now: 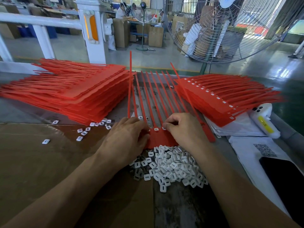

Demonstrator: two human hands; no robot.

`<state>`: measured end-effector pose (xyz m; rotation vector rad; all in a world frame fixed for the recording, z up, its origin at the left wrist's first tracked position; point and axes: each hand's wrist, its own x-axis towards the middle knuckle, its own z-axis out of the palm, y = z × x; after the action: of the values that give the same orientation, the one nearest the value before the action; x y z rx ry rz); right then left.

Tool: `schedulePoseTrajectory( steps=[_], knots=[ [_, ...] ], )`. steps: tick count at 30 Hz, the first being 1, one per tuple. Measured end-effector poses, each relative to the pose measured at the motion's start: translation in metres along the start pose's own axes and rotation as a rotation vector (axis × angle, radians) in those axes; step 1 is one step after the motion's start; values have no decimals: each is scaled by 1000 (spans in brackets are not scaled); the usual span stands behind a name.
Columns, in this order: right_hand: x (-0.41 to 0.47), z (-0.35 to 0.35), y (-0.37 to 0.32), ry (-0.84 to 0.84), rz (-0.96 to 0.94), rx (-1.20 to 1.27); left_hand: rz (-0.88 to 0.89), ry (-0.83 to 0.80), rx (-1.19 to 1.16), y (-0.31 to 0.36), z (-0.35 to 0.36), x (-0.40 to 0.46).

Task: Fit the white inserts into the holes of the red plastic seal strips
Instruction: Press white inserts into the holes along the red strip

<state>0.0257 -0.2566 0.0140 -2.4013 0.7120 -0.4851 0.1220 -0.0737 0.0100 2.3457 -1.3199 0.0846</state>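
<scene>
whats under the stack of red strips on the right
The stack of red strips lies on a pile of white sheets or bags, whose near edges stick out. How far they reach under the stack is hidden.

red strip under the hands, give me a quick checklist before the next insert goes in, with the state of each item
1. Strip lies flat on the table, tails fanned away from the person: ok.
2. Left hand steadies the strip's left part: ok.
3. Right hand pinches an insert at a hole: cannot tell if it is seated, fingertips cover it.
4. Seated insert between the hands sits flush in its hole: ok.
5. Insert pile lies just below the strip, within reach: ok.
6. Holes left to fill: cannot tell, the hands hide most of the row.
</scene>
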Motion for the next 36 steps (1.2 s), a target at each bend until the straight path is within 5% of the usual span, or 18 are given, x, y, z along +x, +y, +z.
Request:
schedulePoseTrajectory(
  steps=[12, 31, 36],
  knots=[
    [-3, -8, 8, -45, -24, 65, 4, -6, 7, -3, 2, 0],
    [-18, -12, -18, -102, -268, -492, 8, 1, 4, -4, 2, 0],
    [-21, -15, -13, -103, -237, -395, 14, 15, 0, -3, 1, 0]
  ],
)
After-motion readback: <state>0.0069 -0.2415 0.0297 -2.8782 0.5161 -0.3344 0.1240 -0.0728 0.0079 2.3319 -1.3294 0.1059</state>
